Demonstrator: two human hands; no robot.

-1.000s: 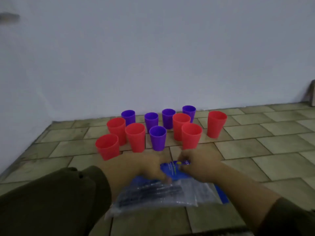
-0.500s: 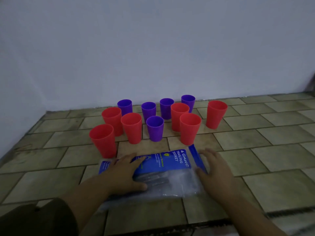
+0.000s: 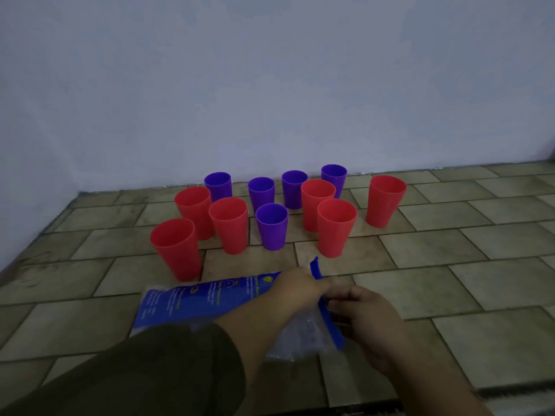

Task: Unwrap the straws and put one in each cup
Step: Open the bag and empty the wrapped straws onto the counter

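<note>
At 6 o'clock from red and purple plastic cups (image 3: 271, 226), clear blue-labelled plastic packet (image 3: 204, 298) pinched at mouth by left hand (image 3: 297, 288), right hand (image 3: 366, 319), presumably for opening.

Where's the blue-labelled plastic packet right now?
Head view, bottom centre: the packet lies on the tiled floor just in front of the nearest red cup, left hand and right hand at its right end.

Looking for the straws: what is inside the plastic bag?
Through the clear part of the bag only dim, blurred shapes show; what they are cannot be told. The blue label, left hand and right hand cover the rest.
</note>
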